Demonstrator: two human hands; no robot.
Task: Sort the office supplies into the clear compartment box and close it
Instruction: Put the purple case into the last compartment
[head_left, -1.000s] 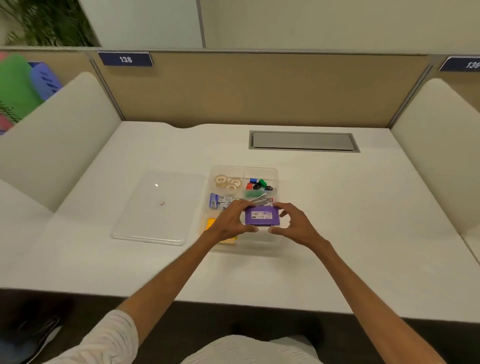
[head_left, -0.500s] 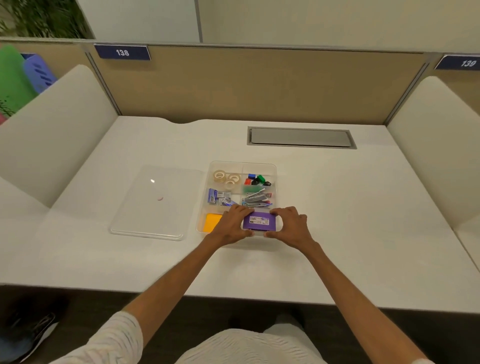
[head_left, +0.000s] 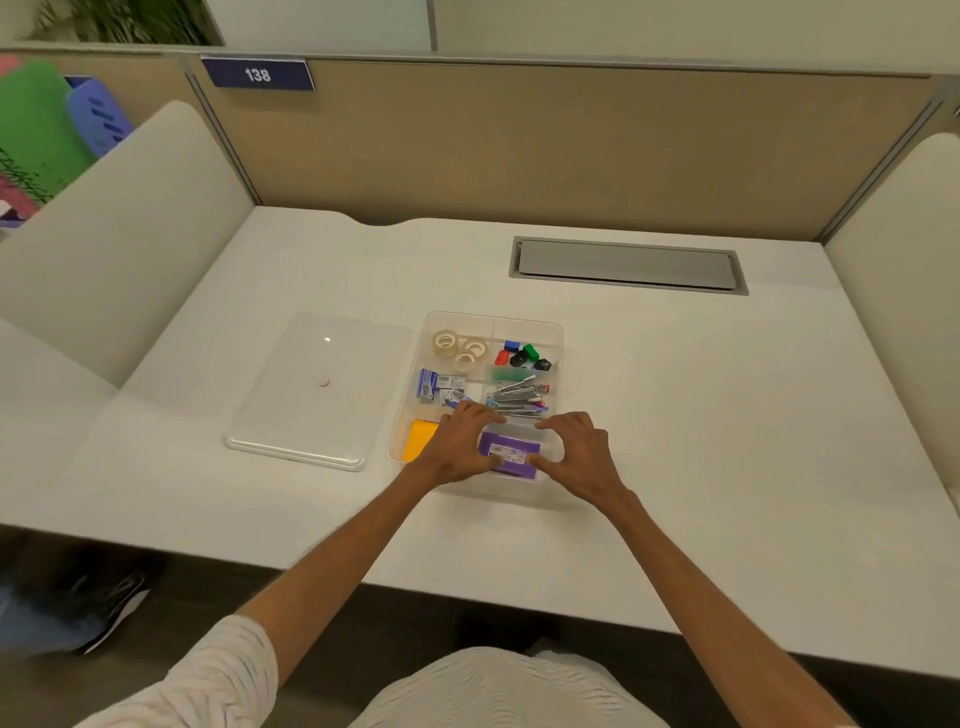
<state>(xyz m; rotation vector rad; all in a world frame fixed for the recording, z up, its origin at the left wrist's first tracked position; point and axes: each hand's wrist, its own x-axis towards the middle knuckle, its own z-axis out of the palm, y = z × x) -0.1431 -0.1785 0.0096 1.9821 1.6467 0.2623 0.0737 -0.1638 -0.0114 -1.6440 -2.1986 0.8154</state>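
Left hand (head_left: 460, 446) and right hand (head_left: 581, 458) pinch purple pack (head_left: 510, 451), fingers curled round its ends. Pack low in near-right compartment of box (head_left: 524, 328). Lid (head_left: 311, 405) lies flat just left of box.

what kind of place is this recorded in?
Most likely an open-plan office workstation: a tan partition carries a number plate reading 138, and the white desk has a grey cable hatch set into it, with padded dividers on both sides.
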